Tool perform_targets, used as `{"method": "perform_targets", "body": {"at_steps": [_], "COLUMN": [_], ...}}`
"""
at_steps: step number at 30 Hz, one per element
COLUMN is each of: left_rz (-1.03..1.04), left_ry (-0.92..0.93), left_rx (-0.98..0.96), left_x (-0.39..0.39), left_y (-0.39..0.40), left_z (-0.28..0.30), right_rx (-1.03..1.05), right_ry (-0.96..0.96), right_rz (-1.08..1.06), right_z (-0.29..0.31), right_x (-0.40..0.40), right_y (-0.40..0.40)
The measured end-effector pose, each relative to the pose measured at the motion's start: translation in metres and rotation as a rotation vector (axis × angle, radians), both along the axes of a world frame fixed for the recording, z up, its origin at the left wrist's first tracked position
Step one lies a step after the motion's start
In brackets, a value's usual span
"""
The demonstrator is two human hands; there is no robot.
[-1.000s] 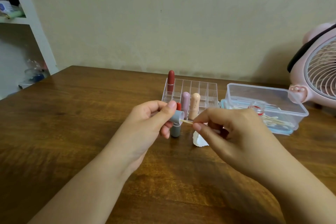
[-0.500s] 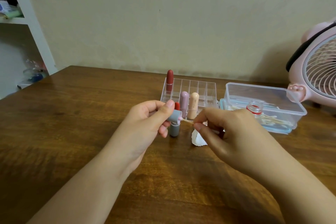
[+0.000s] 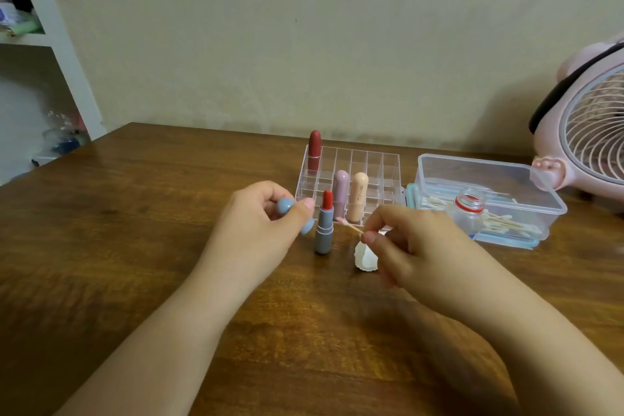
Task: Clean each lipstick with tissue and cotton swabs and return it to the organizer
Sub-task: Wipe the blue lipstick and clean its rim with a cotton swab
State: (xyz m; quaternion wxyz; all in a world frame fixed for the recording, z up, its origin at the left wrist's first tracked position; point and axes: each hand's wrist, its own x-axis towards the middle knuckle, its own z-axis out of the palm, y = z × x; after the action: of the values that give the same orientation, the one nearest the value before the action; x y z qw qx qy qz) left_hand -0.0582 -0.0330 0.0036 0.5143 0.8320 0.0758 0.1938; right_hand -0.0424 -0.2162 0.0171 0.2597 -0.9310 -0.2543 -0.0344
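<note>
An uncapped grey lipstick (image 3: 325,228) with a red bullet stands upright on the wooden table, in front of the clear organizer (image 3: 381,165). My left hand (image 3: 260,223) grips its blue-grey cap (image 3: 286,207) just left of the lipstick. My right hand (image 3: 408,246) pinches a cotton swab (image 3: 349,226) whose pink-stained tip points at the lipstick without touching it. A crumpled white tissue (image 3: 365,257) lies under my right hand. The organizer holds a dark red lipstick (image 3: 314,154), a mauve lipstick (image 3: 340,189) and a peach lipstick (image 3: 358,196).
A clear plastic box (image 3: 486,179) with cotton swabs sits right of the organizer, a small red-rimmed bottle (image 3: 467,214) in front of it. A pink fan (image 3: 587,132) stands at the far right. A white shelf (image 3: 50,27) is at the left.
My left hand has turned the cap and drawn it left, away from the swab. The swab tip has come out of the cap and now points at the standing lipstick.
</note>
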Motion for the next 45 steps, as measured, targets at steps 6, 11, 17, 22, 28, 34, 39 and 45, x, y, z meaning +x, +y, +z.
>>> {"method": "perform_targets", "body": {"at_steps": [6, 11, 17, 22, 28, 34, 39, 45], "left_rz": [0.065, -0.006, -0.064, -0.087, -0.055, -0.048, -0.096, -0.314], "left_ry": [-0.012, 0.058, 0.112, 0.145, 0.082, -0.013, -0.042, -0.005], "left_rx": [0.448, 0.486, 0.486, 0.463, 0.384, 0.183, 0.033, -0.177], "left_x": [0.007, 0.013, 0.016, 0.019, 0.021, 0.013, 0.006, -0.004], "left_y": [0.001, -0.001, -0.005, -0.013, -0.017, -0.01, -0.008, -0.01], "left_z": [-0.013, -0.025, -0.029, -0.027, -0.025, -0.015, -0.011, -0.004], "right_rx": [0.09, 0.102, 0.018, -0.021, -0.013, -0.032, -0.009, 0.461], "right_ry": [0.168, 0.181, 0.158, 0.133, 0.101, 0.12, 0.122, 0.017], "right_rz": [-0.195, -0.248, -0.233, -0.235, -0.22, -0.216, -0.217, -0.136], "right_z": [-0.014, -0.025, -0.031, -0.036, -0.03, -0.03, -0.027, -0.007], "right_x": [0.01, 0.011, 0.01, 0.012, 0.01, 0.009, 0.009, 0.002], "right_y": [0.004, 0.014, 0.019, 0.021, 0.02, 0.019, 0.016, 0.009]}}
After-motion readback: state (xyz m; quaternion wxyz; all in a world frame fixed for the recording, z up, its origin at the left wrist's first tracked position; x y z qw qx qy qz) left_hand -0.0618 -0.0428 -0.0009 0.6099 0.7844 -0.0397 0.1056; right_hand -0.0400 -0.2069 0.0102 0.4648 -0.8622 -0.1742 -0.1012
